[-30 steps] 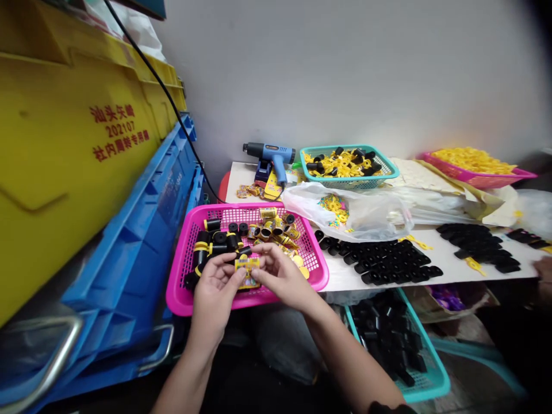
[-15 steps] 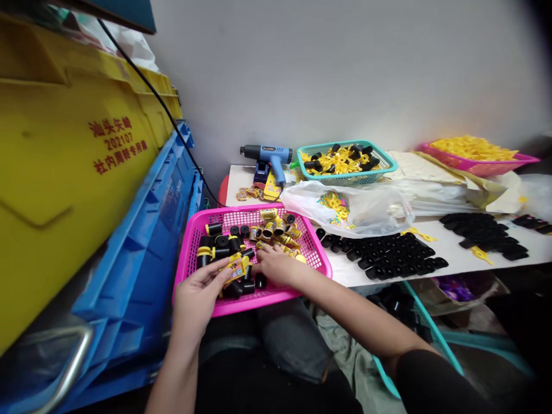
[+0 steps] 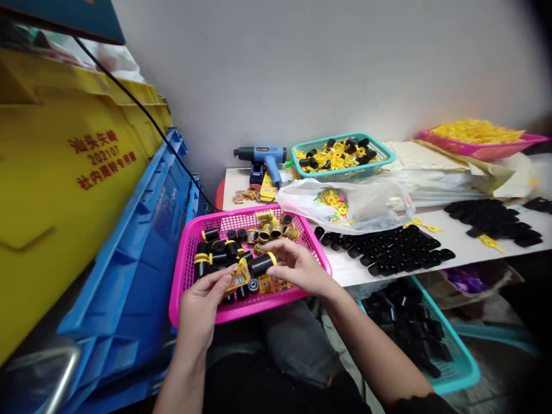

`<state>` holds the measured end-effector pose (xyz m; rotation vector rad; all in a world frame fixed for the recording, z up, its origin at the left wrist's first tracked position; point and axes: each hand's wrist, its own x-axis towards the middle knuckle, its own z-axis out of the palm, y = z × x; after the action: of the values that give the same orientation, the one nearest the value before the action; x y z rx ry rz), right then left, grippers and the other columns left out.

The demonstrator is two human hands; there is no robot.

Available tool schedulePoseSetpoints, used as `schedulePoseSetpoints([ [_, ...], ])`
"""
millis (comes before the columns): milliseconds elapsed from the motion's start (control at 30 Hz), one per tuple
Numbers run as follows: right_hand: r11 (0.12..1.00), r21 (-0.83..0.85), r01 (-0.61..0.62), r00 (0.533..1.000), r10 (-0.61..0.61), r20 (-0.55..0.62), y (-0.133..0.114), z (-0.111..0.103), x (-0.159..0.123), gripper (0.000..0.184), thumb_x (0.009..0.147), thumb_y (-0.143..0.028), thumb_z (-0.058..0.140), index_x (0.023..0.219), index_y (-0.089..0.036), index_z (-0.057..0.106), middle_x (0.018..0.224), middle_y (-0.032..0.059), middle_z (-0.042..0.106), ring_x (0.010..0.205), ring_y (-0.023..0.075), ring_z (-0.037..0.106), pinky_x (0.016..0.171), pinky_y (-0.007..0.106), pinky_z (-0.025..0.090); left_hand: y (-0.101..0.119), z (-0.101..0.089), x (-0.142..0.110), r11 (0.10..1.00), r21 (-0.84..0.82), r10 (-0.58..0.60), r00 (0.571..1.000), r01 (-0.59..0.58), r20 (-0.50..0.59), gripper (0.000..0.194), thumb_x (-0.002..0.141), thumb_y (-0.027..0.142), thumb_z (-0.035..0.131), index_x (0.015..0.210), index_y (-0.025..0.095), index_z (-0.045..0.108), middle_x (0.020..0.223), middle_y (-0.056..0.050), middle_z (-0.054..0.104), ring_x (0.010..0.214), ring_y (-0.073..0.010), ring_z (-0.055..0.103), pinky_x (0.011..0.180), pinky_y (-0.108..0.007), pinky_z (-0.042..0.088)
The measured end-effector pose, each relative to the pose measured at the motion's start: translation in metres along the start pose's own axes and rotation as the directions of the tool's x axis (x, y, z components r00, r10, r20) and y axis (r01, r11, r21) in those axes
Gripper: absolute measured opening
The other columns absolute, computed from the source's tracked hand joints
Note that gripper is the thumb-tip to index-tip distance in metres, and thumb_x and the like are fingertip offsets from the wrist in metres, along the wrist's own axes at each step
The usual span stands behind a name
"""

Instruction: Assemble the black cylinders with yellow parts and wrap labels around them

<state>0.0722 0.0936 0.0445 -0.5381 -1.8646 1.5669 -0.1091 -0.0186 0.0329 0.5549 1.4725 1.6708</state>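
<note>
My left hand pinches a flat, yellow printed label sleeve between thumb and fingers. Beside it, my right hand grips a small black cylinder with a yellow ring at its end. The cylinder's near end meets or almost meets the sleeve's open edge; I cannot tell whether it is inside. Both hands are over a pink mesh basket. Inside it lie black cylinders with yellow rims, at the left, and several label-wrapped cylinders at the back right. Loose printed sleeves lie below my right hand.
Behind the basket are a blue heat gun, a teal basket of yellow and black parts, and a plastic bag. Rows of black pieces cover the table at right. Blue crates stand close at left.
My right hand has come up out of the basket with a black cylinder and brought it to the sleeve. My left hand still holds the sleeve. The view has shifted slightly.
</note>
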Motion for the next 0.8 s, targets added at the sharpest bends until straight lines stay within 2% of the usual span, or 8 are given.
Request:
schedulePoseSetpoints([
  [67,1.0,0.001,-0.029,1.0,0.029,0.01,0.003,0.0,-0.001,0.036,0.077,-0.032,0.071,0.108,-0.017,0.061,0.091,0.004,0.066,0.078,0.0145,0.062,0.073,0.028,0.049,0.0,0.004,-0.002,0.999,-0.033,-0.01,1.0,0.01,0.01,0.031,0.056,0.039,0.084,0.078,0.018,0.077,0.086,-0.006,0.078,0.078,-0.0209,0.073,0.069,-0.026,0.059],
  [133,0.996,-0.085,0.0,1.0,0.002,0.022,0.003,-0.002,-0.002,0.031,0.078,-0.032,0.07,0.104,-0.016,0.064,0.088,0.0043,0.067,0.077,0.0148,0.062,0.072,0.028,0.049,-0.001,0.006,-0.003,0.999,-0.043,-0.018,0.999,0.019,0.029,0.03,0.056,0.038,0.085,0.077,0.018,0.077,0.083,-0.005,0.078,0.072,-0.019,0.072,0.063,-0.024,0.059],
  [300,0.93,-0.32,0.181,0.983,-0.183,0.023,-0.001,-0.004,-0.005,0.031,0.078,-0.033,0.071,0.103,-0.016,0.067,0.089,0.0065,0.069,0.076,0.0152,0.063,0.072,0.028,0.049,-0.003,0.008,-0.005,0.999,0.038,-0.027,0.995,0.023,0.101,0.028,0.059,0.036,0.084,0.08,0.018,0.077,0.083,-0.006,0.078,0.075,-0.0176,0.072,0.068,-0.023,0.058],
  [433,0.914,-0.294,0.281,0.956,-0.294,-0.002,0.002,0.001,-0.009,0.037,0.072,-0.039,0.076,0.101,-0.018,0.069,0.085,0.0055,0.069,0.073,0.015,0.062,0.071,0.027,0.049,0.0,0.013,-0.009,0.997,0.068,-0.044,0.981,0.031,0.19,0.034,0.06,0.034,0.084,0.09,0.021,0.075,0.084,-0.005,0.077,0.074,-0.0168,0.071,0.069,-0.023,0.058],
  [533,0.956,-0.148,0.254,0.966,-0.258,-0.005,0.007,0.006,-0.012,0.041,0.071,-0.045,0.075,0.102,-0.02,0.069,0.095,0.0062,0.068,0.086,0.0176,0.062,0.08,0.03,0.048,0.004,0.02,-0.013,0.998,0.066,-0.022,0.969,0.006,0.245,0.034,0.059,0.03,0.085,0.089,0.021,0.075,0.088,-0.004,0.077,0.077,-0.0164,0.071,0.07,-0.023,0.058],
  [633,0.981,0.19,0.045,0.999,-0.048,0.007,0.011,0.014,-0.017,0.043,0.081,-0.051,0.064,0.113,-0.022,0.064,0.113,0.0065,0.062,0.104,0.019,0.058,0.091,0.034,0.043,0.004,0.026,-0.018,0.998,0.062,0.006,0.968,-0.022,0.251,0.032,0.058,0.028,0.085,0.088,0.021,0.075,0.095,-0.004,0.076,0.088,-0.0175,0.07,0.078,-0.023,0.056],
  [733,0.816,0.536,-0.216,0.976,0.161,0.15,0.013,0.025,-0.021,0.047,0.082,-0.051,0.063,0.12,-0.023,0.059,0.114,0.0058,0.061,0.102,0.0174,0.059,0.091,0.033,0.043,0.001,0.03,-0.022,0.999,0.047,-0.008,0.964,-0.004,0.264,0.032,0.057,0.027,0.085,0.088,0.022,0.076,0.098,-0.005,0.075,0.091,-0.019,0.069,0.081,-0.025,0.056],
  [800,0.685,0.665,-0.299,0.954,0.187,0.236,0.013,0.031,-0.023,0.051,0.077,-0.05,0.069,0.119,-0.022,0.06,0.107,0.0055,0.062,0.096,0.0162,0.06,0.086,0.031,0.044,0.0,0.03,-0.024,1.0,0.029,-0.012,0.962,0.004,0.271,0.031,0.056,0.027,0.086,0.085,0.023,0.076,0.096,-0.004,0.076,0.088,-0.0193,0.07,0.078,-0.025,0.056],
])
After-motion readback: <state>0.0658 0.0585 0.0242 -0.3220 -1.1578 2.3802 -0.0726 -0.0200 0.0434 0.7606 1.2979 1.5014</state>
